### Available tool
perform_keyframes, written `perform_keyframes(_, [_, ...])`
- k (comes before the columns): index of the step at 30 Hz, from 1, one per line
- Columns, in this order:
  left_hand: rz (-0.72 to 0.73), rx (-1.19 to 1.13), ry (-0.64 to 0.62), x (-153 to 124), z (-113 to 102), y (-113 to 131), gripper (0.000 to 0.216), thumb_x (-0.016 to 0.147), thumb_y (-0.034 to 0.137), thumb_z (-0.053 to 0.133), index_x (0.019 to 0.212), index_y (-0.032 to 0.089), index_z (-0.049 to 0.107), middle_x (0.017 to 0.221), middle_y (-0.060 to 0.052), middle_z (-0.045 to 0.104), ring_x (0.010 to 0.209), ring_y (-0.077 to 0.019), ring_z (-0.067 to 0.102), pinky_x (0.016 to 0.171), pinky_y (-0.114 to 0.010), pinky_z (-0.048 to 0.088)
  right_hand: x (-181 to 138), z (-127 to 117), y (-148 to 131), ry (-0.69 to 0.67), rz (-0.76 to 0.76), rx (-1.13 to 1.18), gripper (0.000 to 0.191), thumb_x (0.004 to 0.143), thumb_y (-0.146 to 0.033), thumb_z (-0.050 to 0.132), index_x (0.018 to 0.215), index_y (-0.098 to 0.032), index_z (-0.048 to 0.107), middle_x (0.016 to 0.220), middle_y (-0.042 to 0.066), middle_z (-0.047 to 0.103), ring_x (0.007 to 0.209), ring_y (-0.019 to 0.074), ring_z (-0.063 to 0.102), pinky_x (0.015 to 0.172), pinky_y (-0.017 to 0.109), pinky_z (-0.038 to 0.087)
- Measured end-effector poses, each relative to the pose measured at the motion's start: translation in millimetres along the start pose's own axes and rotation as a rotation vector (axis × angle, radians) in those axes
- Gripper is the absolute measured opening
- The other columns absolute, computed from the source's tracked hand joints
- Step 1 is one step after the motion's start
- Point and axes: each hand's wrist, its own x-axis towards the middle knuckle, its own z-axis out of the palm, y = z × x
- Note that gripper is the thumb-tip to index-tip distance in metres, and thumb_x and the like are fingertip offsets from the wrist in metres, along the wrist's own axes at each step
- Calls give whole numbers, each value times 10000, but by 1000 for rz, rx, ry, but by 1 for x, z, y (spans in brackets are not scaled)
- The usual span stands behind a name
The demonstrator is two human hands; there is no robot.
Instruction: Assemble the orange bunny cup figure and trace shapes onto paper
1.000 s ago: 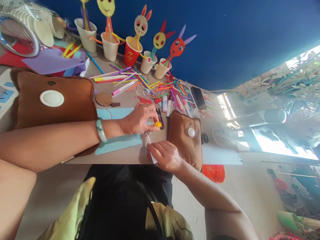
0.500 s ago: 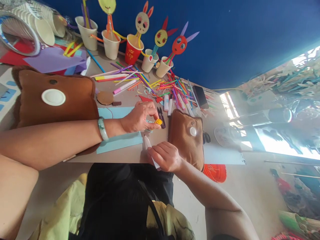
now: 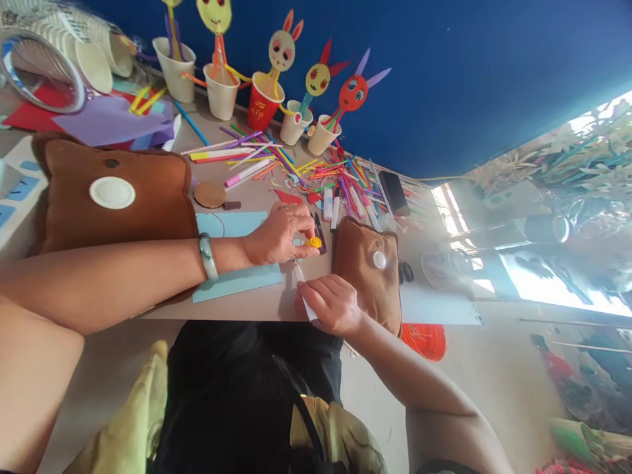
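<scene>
My left hand (image 3: pixel 276 236), with a marbled bangle on its wrist, is closed, pinching a small yellow round piece (image 3: pixel 315 243) like a bottle cap between thumb and fingertips. Below it, near the table's front edge, my right hand (image 3: pixel 333 304) is wrapped around a slim white tapered tool (image 3: pixel 309 311). Its narrow end points up toward my left fingers; whether it touches them I cannot tell. Light blue paper (image 3: pixel 237 284) lies under my left wrist. Black snips (image 3: pixel 320 227) lie just behind the yellow piece.
Brown cushioned pouches lie left (image 3: pixel 158 210) and right (image 3: pixel 363 283) of my hands. Behind are scattered colored sticks and markers (image 3: pixel 247 172), a phone (image 3: pixel 395 192), and paper cups with puppet faces (image 3: pixel 323 135) along the blue wall. A red bucket (image 3: pixel 423 341) stands below the table.
The white tool's narrow end has swung up and slightly right, closer to my left fingers. My left hand still pinches the yellow piece in almost the same spot.
</scene>
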Motion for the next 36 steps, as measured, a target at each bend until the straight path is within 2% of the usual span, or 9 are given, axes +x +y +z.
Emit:
perform_keyframes(4, [-12, -2, -20, 0, 1, 2, 173, 794, 282, 751, 765, 188, 609, 894, -8, 622, 910, -189, 559, 954, -372, 310, 6, 0, -1, -1, 44, -35, 220, 987, -226, 441, 909, -174, 640, 690, 27, 646, 602, 147, 548, 581, 320, 360])
perform_keyframes(8, [-10, -16, -35, 1, 2, 1, 183, 798, 279, 756, 763, 192, 598, 882, 8, 614, 890, -175, 556, 943, -354, 302, 8, 3, -2, -5, 67, -69, 161, 943, -154, 491, 902, -179, 645, 679, 10, 643, 595, 137, 532, 571, 317, 349])
perform_keyframes(14, [0, -17, -35, 1, 4, -2, 190, 794, 280, 751, 758, 187, 589, 877, 2, 619, 883, -180, 559, 935, -375, 304, 8, 8, -3, -9, 101, -104, 104, 922, -145, 557, 910, -173, 656, 684, 10, 638, 614, 138, 528, 583, 317, 349])
perform_keyframes(24, [-13, -3, -49, 2, 3, -4, 199, 785, 525, 590, 764, 332, 636, 907, 37, 669, 904, -236, 572, 955, -460, 360, 13, 9, -4, -52, 97, -148, 216, 886, -61, 464, 937, -144, 657, 682, 14, 615, 629, 146, 506, 600, 309, 336])
perform_keyframes(32, [29, -29, -20, 2, 5, -6, 213, 789, 453, 648, 726, 261, 578, 874, 19, 649, 879, -215, 568, 939, -450, 364, 12, 8, -4, -88, 96, -125, 227, 844, -43, 463, 929, -141, 649, 696, 26, 613, 640, 159, 500, 597, 316, 330])
perform_keyframes(36, [31, -36, -17, 2, 5, -5, 202, 789, 408, 670, 729, 233, 589, 874, 4, 647, 881, -210, 557, 935, -440, 348, 11, 5, -4, -123, 95, -89, 174, 834, -69, 493, 879, -156, 637, 700, 26, 616, 632, 158, 492, 603, 317, 330])
